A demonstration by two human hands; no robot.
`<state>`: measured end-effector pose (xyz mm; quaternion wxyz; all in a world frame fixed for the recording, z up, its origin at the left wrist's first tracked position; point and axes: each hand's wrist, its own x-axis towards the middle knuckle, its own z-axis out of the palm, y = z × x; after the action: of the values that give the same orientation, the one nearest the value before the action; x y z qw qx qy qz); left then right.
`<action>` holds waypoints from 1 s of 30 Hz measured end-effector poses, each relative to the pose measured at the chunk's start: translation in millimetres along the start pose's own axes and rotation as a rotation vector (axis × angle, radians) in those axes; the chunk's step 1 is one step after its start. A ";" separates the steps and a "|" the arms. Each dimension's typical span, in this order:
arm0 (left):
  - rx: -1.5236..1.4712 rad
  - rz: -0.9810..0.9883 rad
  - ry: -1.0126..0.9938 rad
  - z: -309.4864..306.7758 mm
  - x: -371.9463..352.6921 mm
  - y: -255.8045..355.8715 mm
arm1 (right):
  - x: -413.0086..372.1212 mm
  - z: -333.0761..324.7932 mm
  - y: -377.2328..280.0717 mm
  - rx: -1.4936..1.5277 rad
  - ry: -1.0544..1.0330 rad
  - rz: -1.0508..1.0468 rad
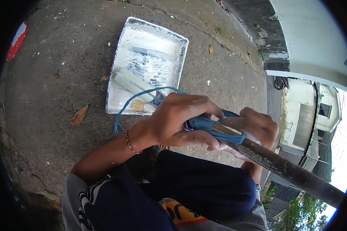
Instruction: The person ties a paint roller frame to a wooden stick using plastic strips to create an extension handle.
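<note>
A long brown pole runs from the right edge to my hands. Blue twine wraps round its end and a blue handle-like piece, with a loose loop trailing left over the tray. My left hand, wearing a braided bracelet, is closed round the blue piece, thumb below and index finger above. My right hand is closed at the pole, its thumb against the twine; its other fingers are partly hidden. Beyond my left hand, a pale paint roller and a paintbrush lie in the tray.
The white paint tray, smeared with paint, rests on rough concrete ground. Dry leaves lie about. A red-and-white object is at far left. A pale wall stands at the upper right, with houses beyond.
</note>
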<state>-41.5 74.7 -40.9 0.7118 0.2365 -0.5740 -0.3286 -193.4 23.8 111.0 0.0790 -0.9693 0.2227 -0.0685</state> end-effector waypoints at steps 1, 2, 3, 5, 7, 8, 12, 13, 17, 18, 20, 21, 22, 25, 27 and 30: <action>0.027 0.046 0.029 2.8 -1.8 -2.2 | -1.8 -7.7 0.8 0.005 -0.011 0.015; 0.006 0.055 0.062 7.9 -1.9 -6.3 | -1.6 -18.2 1.5 0.121 0.026 -0.069; -0.006 0.054 0.057 9.6 -2.1 -5.7 | -0.5 -25.5 2.2 0.175 0.050 -0.107; 0.047 0.047 0.024 13.2 -2.7 -3.4 | 1.2 -39.2 2.9 0.394 0.003 -0.060; 0.051 0.057 0.016 19.4 -1.8 -2.7 | 4.0 -46.6 4.5 0.555 -0.063 0.036; 0.061 0.061 0.012 23.2 -2.0 -2.5 | 4.4 -49.5 5.7 0.705 -0.087 0.113; 0.093 -0.006 -0.010 20.4 6.9 -3.8 | 20.4 -44.5 3.2 0.990 -0.052 0.335; 0.094 -0.002 -0.013 18.9 7.6 -5.8 | 28.3 -49.4 0.3 1.004 -0.113 0.343; 0.089 0.027 0.001 13.3 5.1 -8.6 | 32.6 -50.6 -8.5 0.977 -0.105 0.363; 0.079 0.018 -0.002 13.1 3.7 -7.2 | 31.8 -50.5 -9.6 0.913 -0.096 0.341; 0.064 0.011 0.003 13.0 3.4 -5.7 | 31.2 -50.8 -11.8 0.894 -0.076 0.335; 0.054 0.006 0.008 12.7 3.1 -5.2 | 30.8 -50.9 -13.0 0.885 -0.066 0.332; 0.052 0.004 0.013 11.8 3.4 -5.5 | 31.0 -52.4 -12.6 0.913 -0.102 0.299; 0.037 0.020 -0.023 9.8 4.6 -8.0 | 32.3 -49.8 -10.9 0.974 -0.136 0.233; 0.014 -0.020 0.001 12.2 3.9 -8.2 | 31.8 -47.6 -11.5 1.017 -0.121 0.235; 0.000 -0.052 -0.081 9.4 1.9 -7.7 | 31.2 -46.1 -8.7 1.046 -0.122 0.138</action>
<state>-51.9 68.4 -43.0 0.6793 0.2381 -0.5958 -0.3563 -169.6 12.0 160.7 0.5692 -0.7856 0.2169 -0.1086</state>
